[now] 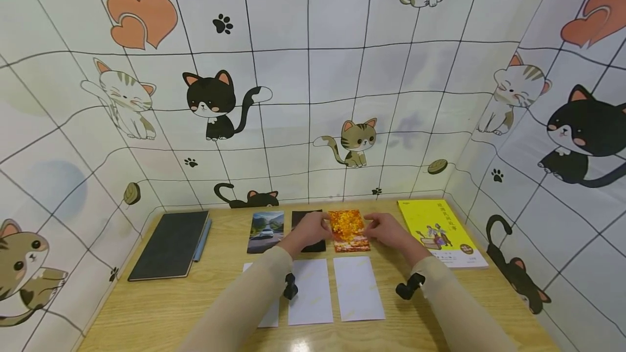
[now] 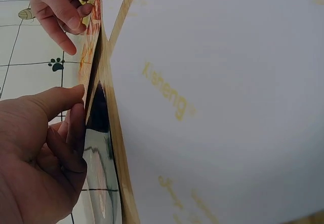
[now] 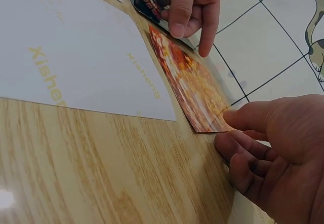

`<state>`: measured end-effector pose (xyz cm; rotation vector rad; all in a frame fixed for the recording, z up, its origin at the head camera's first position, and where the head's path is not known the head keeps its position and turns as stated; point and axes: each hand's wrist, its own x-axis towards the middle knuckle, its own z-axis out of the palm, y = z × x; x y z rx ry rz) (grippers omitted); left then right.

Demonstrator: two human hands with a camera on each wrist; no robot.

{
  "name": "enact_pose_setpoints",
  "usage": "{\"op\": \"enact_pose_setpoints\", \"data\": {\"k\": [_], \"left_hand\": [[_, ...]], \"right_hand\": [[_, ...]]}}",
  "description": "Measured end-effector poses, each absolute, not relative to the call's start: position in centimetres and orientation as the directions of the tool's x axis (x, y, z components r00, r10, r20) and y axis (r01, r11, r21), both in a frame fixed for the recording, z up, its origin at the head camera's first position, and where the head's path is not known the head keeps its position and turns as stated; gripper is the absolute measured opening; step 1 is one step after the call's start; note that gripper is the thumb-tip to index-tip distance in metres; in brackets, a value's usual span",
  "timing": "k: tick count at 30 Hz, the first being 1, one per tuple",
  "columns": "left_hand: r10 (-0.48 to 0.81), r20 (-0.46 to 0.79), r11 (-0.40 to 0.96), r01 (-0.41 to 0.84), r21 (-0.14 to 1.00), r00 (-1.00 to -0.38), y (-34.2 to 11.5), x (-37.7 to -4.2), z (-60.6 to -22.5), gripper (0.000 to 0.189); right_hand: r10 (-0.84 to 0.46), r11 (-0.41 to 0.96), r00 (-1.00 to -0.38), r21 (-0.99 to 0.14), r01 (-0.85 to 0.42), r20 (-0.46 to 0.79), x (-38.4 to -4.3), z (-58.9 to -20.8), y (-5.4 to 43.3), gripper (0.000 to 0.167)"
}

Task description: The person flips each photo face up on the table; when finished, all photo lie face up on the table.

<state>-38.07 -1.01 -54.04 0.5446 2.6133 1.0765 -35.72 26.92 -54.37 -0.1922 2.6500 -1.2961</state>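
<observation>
An orange photo print [image 1: 349,231] of golden leaves lies in the back row on the wooden table, between both hands. My left hand [image 1: 312,228] pinches its left edge with thumb and fingertips. At the right edge, my right hand [image 1: 388,229] grips the print; in the right wrist view its thumb [image 3: 248,117] lies over the corner with the fingers curled below. To the left is a dark photo print [image 1: 313,247], partly covered by my left hand. Further left lies a photo print with a car on a road [image 1: 266,232].
Three white sheets [image 1: 359,289] lie in a nearer row, the leftmost partly behind my left sleeve. A black notebook [image 1: 168,246] with a blue pen [image 1: 202,240] beside it is at the left. A yellow book [image 1: 437,230] lies at the right. Cat-patterned cloth [image 1: 293,80] encloses the table.
</observation>
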Motion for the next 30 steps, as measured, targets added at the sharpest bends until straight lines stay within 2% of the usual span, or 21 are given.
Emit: {"op": "enact_pose_setpoints", "data": {"k": [6,12,21,25,30], "left_hand": [[0.433,-0.055,0.628,0.258,0.735,-0.900,-2.2,-37.6,-54.1,0.061],[0.461,-0.012,0.545,0.272,0.793,-0.887,-4.4,-36.2,-53.6,0.054],[0.487,0.029,0.517,0.315,0.796,-0.873,-9.5,-32.7,-52.1,0.044],[0.493,0.030,0.544,0.335,0.769,-0.869,-12.7,-30.9,-52.4,0.043],[0.516,0.024,0.537,0.345,0.770,-0.856,-16.7,-28.5,-52.9,0.045]], "right_hand": [[-0.201,0.610,-0.978,-0.788,-0.081,-0.055,-35.0,-54.2,26.8,0.052],[-0.183,0.560,-0.983,-0.824,-0.084,-0.024,-33.2,-54.7,26.0,0.046],[-0.148,0.521,-0.985,-0.839,-0.158,0.093,-28.6,-54.4,21.0,0.034],[-0.243,0.518,-0.960,-0.818,-0.251,0.141,-26.8,-54.4,18.6,0.033],[-0.417,0.512,-0.895,-0.771,-0.377,0.161,-25.0,-54.5,15.8,0.041]]}}
